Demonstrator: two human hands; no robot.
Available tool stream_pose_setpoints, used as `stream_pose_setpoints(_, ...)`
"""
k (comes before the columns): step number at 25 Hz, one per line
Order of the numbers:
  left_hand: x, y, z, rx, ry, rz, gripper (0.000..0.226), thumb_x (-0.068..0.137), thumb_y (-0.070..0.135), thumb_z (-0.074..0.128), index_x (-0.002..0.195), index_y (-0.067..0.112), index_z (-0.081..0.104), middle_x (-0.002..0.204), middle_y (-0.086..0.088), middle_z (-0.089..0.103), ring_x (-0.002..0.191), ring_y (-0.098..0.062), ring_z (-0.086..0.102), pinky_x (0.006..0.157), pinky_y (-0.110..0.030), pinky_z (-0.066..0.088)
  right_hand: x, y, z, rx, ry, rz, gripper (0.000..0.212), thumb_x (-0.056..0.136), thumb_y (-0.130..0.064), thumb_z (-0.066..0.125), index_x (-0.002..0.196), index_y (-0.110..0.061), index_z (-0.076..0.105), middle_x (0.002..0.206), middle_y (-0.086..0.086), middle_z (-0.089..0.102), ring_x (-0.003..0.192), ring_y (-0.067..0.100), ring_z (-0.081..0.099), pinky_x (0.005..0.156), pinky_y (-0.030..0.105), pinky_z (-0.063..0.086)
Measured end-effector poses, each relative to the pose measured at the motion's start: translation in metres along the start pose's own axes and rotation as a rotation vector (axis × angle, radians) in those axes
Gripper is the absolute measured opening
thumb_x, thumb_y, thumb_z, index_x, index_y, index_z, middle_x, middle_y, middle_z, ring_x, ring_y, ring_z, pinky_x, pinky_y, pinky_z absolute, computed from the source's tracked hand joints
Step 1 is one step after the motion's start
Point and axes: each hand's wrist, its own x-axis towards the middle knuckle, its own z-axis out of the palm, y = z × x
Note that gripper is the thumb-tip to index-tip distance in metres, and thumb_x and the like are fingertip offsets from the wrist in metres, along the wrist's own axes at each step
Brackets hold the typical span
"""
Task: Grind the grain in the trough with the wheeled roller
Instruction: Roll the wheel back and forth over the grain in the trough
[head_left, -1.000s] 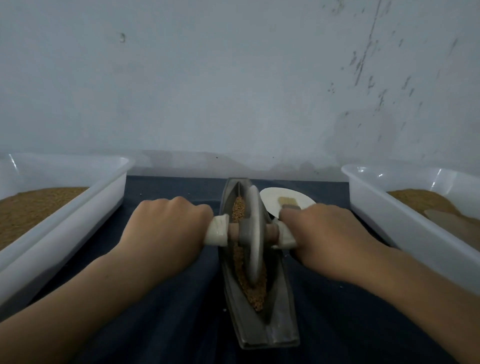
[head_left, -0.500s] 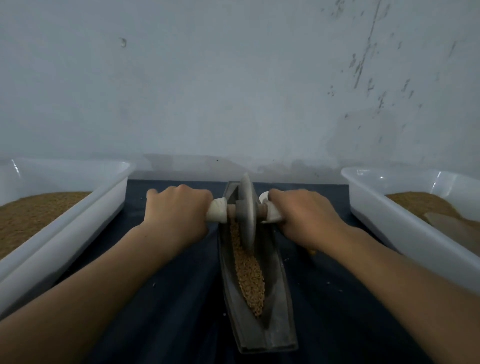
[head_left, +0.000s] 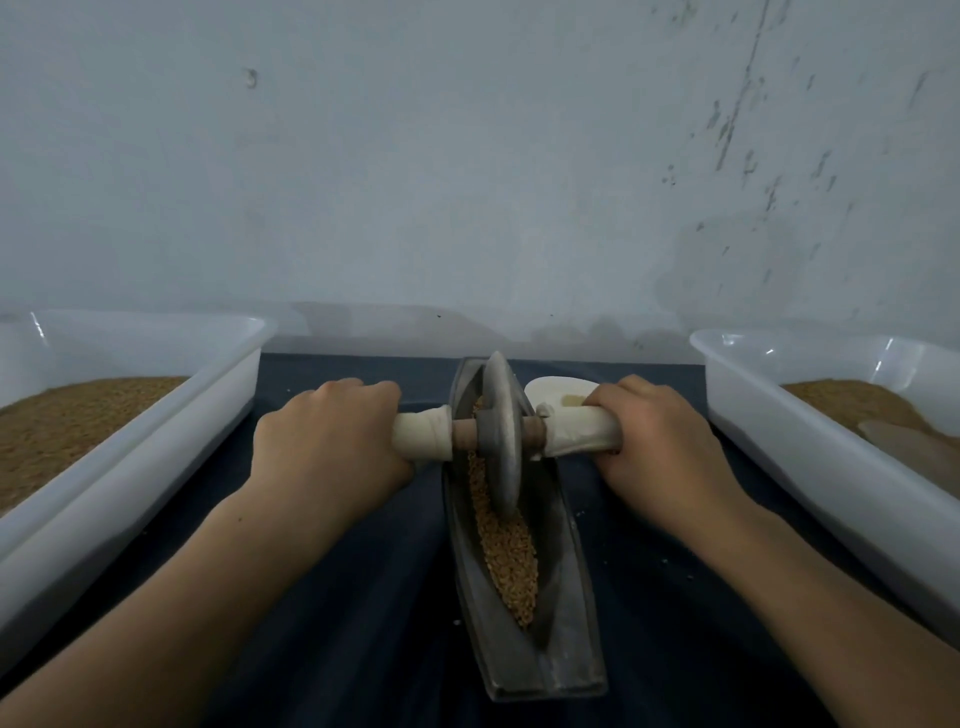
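My left hand (head_left: 332, 447) is clenched round the left handle of the wheeled roller (head_left: 501, 436), knuckles up and away from me, fingers curled over the top and out of sight on the far side. The pale cloth wrap (head_left: 423, 434) on that handle pokes out of my fist toward the wheel. My right hand (head_left: 660, 447) grips the other handle the same way, but sits further out along it, so more of the wrap shows between my fist and the wheel. Both wrists are nearly straight, and my bare forearms run in from the lower corners, narrowing toward the middle.

The axle lies about level across the trough (head_left: 566, 597). The grey wheel stands on edge in the trough's far half, with its rim down in the groove. The grain (head_left: 506, 561) lies along the groove, from the far side of the wheel down toward the near end, where it narrows to a point.

The trough rests lengthwise on the dark blue counter (head_left: 337, 597), with a few loose specks scattered beside it. A white dish (head_left: 558, 389) sits just behind my right hand. The left tub (head_left: 156, 431) and the right tub (head_left: 810, 457), both white, flank my arms, and each holds brown grain
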Motion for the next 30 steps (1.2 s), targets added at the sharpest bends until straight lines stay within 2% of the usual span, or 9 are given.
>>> stream_pose_setpoints(3, -0.006, 0.008, 0.006, 0.057, 0.081, 0.073, 0.027, 0.076, 0.046, 0.063, 0.078, 0.030, 0.042, 0.074, 0.011, 0.046, 0.064, -0.013, 0.041, 0.048, -0.027, 0.020, -0.004, -0.002, -0.001, 0.000, 0.038, -0.005, 0.039, 0.077, -0.013, 0.075, 0.113, -0.027, 0.065, 0.105, -0.007, 0.055, 0.095, 0.022, 0.050, 0.068, 0.043, 0.052)
stream_pose_setpoints(8, -0.005, 0.006, 0.007, 0.045, 0.088, 0.074, 0.023, 0.078, 0.043, 0.062, 0.080, 0.031, 0.041, 0.075, 0.011, 0.050, 0.068, -0.013, 0.042, 0.051, -0.029, 0.026, -0.008, -0.006, -0.008, 0.016, 0.022, -0.010, 0.036, 0.080, -0.014, 0.073, 0.113, -0.025, 0.065, 0.103, -0.007, 0.056, 0.095, 0.022, 0.052, 0.071, 0.044, 0.051)
stream_pose_setpoints(10, -0.005, 0.004, 0.007, 0.015, 0.071, 0.085, 0.025, 0.077, 0.044, 0.061, 0.079, 0.031, 0.040, 0.074, 0.012, 0.049, 0.070, -0.012, 0.041, 0.051, -0.028, 0.025, -0.011, -0.007, -0.011, -0.047, 0.025, -0.019, 0.031, 0.080, -0.019, 0.072, 0.110, -0.027, 0.065, 0.098, -0.008, 0.059, 0.091, 0.023, 0.055, 0.082, 0.044, 0.048)
stream_pose_setpoints(13, -0.005, 0.001, 0.005, -0.008, 0.071, 0.111, 0.026, 0.077, 0.043, 0.061, 0.077, 0.031, 0.038, 0.076, 0.012, 0.049, 0.075, -0.012, 0.039, 0.051, -0.028, 0.024, -0.016, -0.010, -0.014, -0.235, 0.042, -0.033, 0.025, 0.080, -0.027, 0.072, 0.103, -0.033, 0.063, 0.091, -0.011, 0.060, 0.092, 0.018, 0.059, 0.107, 0.047, 0.030)
stream_pose_setpoints(15, -0.004, -0.001, 0.002, 0.007, 0.089, 0.117, 0.025, 0.076, 0.043, 0.059, 0.076, 0.029, 0.037, 0.074, 0.012, 0.048, 0.074, -0.013, 0.038, 0.050, -0.028, 0.022, -0.018, -0.014, -0.019, -0.295, 0.033, -0.038, 0.028, 0.078, -0.027, 0.074, 0.102, -0.034, 0.061, 0.091, -0.012, 0.059, 0.095, 0.016, 0.058, 0.110, 0.047, 0.024)
stream_pose_setpoints(19, -0.006, 0.000, -0.005, 0.017, -0.061, 0.123, 0.022, 0.076, 0.043, 0.061, 0.083, 0.029, 0.046, 0.082, 0.012, 0.047, 0.078, -0.013, 0.044, 0.063, -0.032, 0.037, -0.020, -0.028, -0.028, -0.311, -0.096, -0.099, 0.050, 0.075, -0.021, 0.075, 0.114, -0.036, 0.048, 0.098, -0.013, 0.058, 0.098, 0.015, 0.056, 0.102, 0.043, 0.031)
stream_pose_setpoints(22, -0.005, 0.004, -0.011, 0.096, -0.083, 0.233, 0.025, 0.074, 0.054, 0.064, 0.085, 0.036, 0.051, 0.099, 0.010, 0.042, 0.090, -0.014, 0.044, 0.078, -0.036, 0.041, -0.014, -0.036, -0.036, -0.277, -0.259, -0.147, 0.044, 0.076, -0.022, 0.070, 0.104, -0.037, 0.040, 0.085, -0.012, 0.048, 0.082, 0.019, 0.053, 0.067, 0.035, 0.037)
stream_pose_setpoints(26, 0.011, 0.003, -0.010, 0.069, -0.166, 0.268, 0.029, 0.069, 0.059, 0.065, 0.074, 0.034, 0.051, 0.089, 0.013, 0.050, 0.065, -0.005, 0.044, 0.049, -0.024, 0.025, 0.013, -0.029, -0.038, -0.257, -0.514, -0.106, 0.030, 0.076, -0.031, 0.069, 0.093, -0.036, 0.045, 0.080, -0.011, 0.049, 0.072, 0.011, 0.052, 0.058, 0.032, 0.045)
stream_pose_setpoints(30, 0.041, 0.001, 0.009, 0.027, -0.194, 0.234, 0.035, 0.068, 0.058, 0.064, 0.094, 0.040, 0.048, 0.078, 0.012, 0.053, 0.064, -0.010, 0.048, 0.054, -0.029, 0.033, 0.055, -0.021, -0.022, -0.115, -0.627, -0.088, 0.038, 0.072, -0.026, 0.077, 0.098, -0.036, 0.052, 0.091, -0.009, 0.058, 0.076, 0.009, 0.059, 0.058, 0.029, 0.048)
